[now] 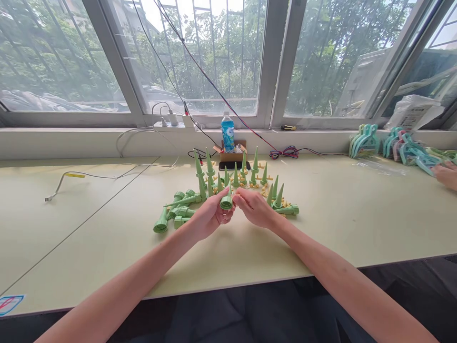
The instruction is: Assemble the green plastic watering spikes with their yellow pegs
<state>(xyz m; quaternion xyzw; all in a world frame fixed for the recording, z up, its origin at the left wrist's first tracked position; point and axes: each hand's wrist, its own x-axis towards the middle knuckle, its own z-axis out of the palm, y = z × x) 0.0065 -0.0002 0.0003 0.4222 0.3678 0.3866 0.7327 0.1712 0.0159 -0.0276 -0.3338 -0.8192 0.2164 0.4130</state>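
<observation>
Left hand [211,216]: fingers curled around one green plastic spike [226,203]. Right hand [255,208]: fingers pinched closed beside it, contents unclear. Bottle [227,132]: blue, label lettering illegible.

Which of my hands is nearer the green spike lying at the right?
Right. The right hand is just left of that green spike; the left hand is farther left, holding another spike.

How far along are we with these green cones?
Likely done: the upright cones, standing toward the window. In hand: one cone in the left hand, open end facing the camera; the right hand is beside it, any piece it holds hidden. Likely left: the lying cones at both sides and the loose yellow pieces.
</observation>
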